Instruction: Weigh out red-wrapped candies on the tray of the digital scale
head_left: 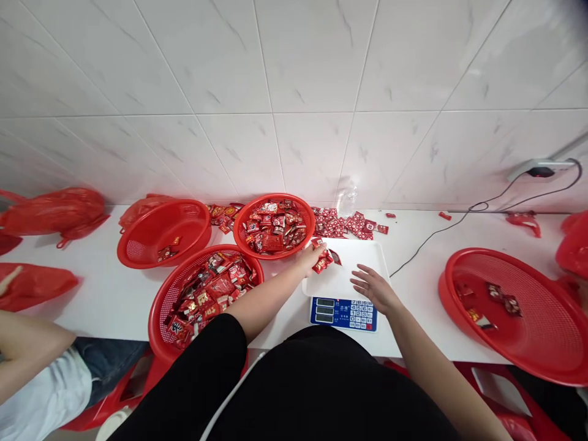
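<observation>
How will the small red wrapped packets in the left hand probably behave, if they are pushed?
The small red wrapped packets are probably light, since the left hand holds several. Their flattish shape suggests sliding rather than rolling. They look shiny, so they might be slippery.

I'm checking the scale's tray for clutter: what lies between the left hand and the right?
In the head view, red packets lie in and beside the left hand; from there to the right hand, just bare white tray.
</observation>
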`<action>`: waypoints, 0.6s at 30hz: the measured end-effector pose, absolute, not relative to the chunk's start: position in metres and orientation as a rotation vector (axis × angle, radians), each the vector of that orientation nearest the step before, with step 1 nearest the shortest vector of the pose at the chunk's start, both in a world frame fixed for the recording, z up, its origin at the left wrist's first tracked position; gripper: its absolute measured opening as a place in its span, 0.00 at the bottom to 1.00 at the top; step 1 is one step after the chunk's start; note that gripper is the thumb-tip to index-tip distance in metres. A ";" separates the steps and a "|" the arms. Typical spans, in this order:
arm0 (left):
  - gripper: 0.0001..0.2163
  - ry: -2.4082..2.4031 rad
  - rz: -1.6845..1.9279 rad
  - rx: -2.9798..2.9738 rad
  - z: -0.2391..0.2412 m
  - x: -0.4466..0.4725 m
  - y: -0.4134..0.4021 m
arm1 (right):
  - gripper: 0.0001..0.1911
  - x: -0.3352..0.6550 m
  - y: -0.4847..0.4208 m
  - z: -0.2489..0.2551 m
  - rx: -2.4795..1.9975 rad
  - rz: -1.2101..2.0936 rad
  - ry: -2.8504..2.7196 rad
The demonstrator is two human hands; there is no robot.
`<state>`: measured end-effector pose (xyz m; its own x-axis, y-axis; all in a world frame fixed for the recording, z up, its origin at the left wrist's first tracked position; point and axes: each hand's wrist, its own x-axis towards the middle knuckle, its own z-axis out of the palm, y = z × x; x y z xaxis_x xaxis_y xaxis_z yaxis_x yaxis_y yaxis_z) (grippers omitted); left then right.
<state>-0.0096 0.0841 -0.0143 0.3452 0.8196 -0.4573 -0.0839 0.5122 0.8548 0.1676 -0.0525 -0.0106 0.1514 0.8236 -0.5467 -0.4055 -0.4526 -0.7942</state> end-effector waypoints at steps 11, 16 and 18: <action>0.18 1.053 0.395 0.924 -0.012 0.002 0.067 | 0.23 0.167 -0.041 -0.030 -1.748 1.191 -0.959; 0.18 1.140 0.415 1.065 -0.015 -0.003 0.067 | 0.21 0.168 -0.038 -0.045 -1.876 0.832 -1.403; 0.20 1.195 0.412 1.278 -0.018 -0.006 0.066 | 0.20 0.167 -0.036 -0.050 -1.918 0.690 -1.572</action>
